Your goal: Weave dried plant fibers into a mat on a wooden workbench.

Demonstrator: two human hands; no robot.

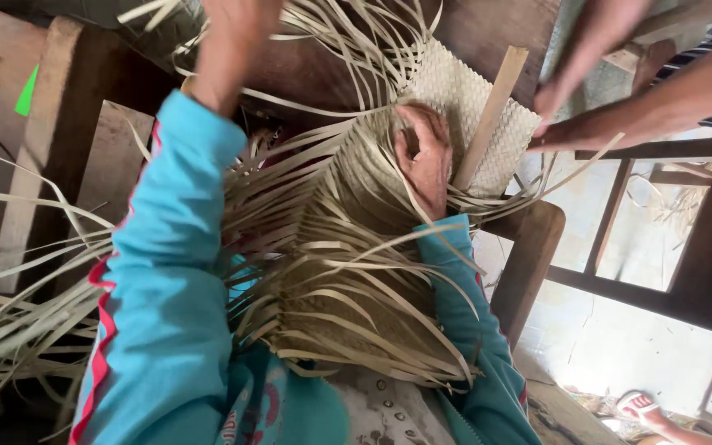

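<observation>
The right hand (pixel 423 156) presses flat, fingers spread, on the half-woven mat of pale dry leaf strips (pixel 348 272) across the lap. The left hand (pixel 232 33), raised at the top edge, is cut off; its grip cannot be told. Another person's hands (pixel 574 115) touch the mat's finished corner beside a flat wooden slat (pixel 492 107).
</observation>
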